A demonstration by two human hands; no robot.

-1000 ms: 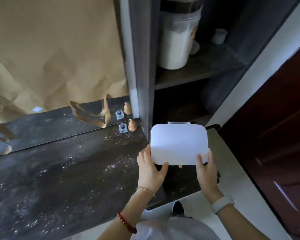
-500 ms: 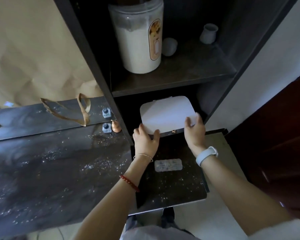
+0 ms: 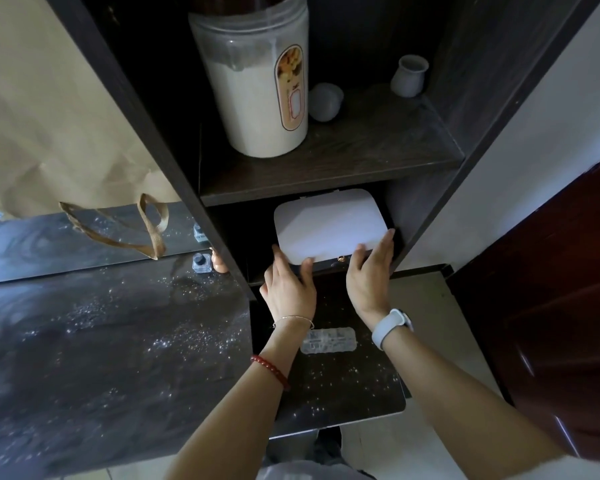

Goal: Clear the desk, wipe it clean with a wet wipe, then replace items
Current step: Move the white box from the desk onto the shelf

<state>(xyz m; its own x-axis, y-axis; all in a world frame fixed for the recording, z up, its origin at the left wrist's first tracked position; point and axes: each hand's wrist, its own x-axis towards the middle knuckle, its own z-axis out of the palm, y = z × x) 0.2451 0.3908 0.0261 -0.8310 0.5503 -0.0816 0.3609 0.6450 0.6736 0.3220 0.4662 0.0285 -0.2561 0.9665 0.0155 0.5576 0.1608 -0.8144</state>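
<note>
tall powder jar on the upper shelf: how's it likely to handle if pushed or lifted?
The tall jar looks largely full of white powder, so probably heavy for its size. It stands tall on a narrow base, so a push near the top may tip it. Its smooth, glossy wall could be slippery; the shelf under it is flat.

upper shelf (image 3: 343, 161): jar (image 3: 257, 84), 2 cups; lower shelf: white box (image 3: 329, 225).

No legible text or labels.
</note>
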